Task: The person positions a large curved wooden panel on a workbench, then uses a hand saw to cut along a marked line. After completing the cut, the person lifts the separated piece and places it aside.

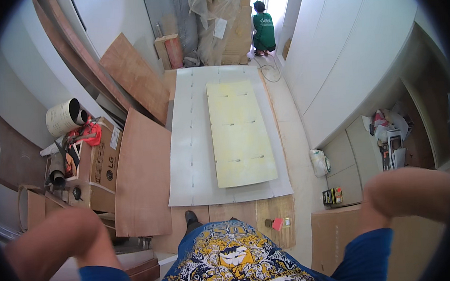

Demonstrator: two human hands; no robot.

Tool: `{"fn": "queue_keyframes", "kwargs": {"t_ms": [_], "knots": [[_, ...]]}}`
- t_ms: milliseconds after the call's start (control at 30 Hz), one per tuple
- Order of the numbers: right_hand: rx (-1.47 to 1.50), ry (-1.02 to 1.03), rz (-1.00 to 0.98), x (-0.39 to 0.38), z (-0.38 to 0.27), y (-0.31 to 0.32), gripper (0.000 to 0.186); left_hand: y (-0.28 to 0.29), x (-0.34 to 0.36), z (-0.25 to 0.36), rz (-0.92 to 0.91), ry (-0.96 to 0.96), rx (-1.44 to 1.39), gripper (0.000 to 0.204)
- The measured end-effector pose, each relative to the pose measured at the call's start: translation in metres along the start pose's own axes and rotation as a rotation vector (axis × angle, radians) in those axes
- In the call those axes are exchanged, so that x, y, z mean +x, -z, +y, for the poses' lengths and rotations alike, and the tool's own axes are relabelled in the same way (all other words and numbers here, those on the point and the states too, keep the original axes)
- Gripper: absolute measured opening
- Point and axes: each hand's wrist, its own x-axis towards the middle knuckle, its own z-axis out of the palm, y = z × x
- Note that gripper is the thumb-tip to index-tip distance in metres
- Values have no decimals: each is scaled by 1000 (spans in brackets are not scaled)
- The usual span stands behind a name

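Note:
Neither of my hands shows. My bent left arm [61, 243] rises at the lower left and my bent right arm [408, 193] at the lower right, both leaving the picture past the elbow. Whatever my hands touch or hold is hidden. Ahead of my feet a pale yellow panel [240, 139] lies on a larger white sheet [185, 158]. Small dark marks run in rows on both. The white sheet rests over brown boards [234, 211] on the floor.
Wooden panels [143, 176] lean at left beside a cardboard box [105, 158] topped with tools. A person in green [264, 32] crouches by the bright opening, near a cable [271, 76]. White cabinets [338, 51] line the right. A small black-and-yellow box [332, 197] stands at right.

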Motion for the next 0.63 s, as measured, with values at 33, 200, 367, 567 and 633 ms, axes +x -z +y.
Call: {"fn": "queue_keyframes", "kwargs": {"t_ms": [33, 200, 367, 567, 633], "knots": [[82, -133, 126, -45, 17, -19, 55, -19, -12, -7, 32, 182, -38, 48], [947, -1357, 222, -268, -66, -305, 49, -274, -228, 8, -213, 1158, -412, 48], [1518, -2022, -231, -461, -311, -458, 69, -421, -394, 181, -480, 1578, -985, 70], [1632, -2234, -79, -420, -313, -422, 45, -388, -403, 158, -684, 1274, -892, 58], [1601, -2311, -226, -405, -298, -409, 41, -360, -360, 138, -781, 1266, -934, 58]]}}
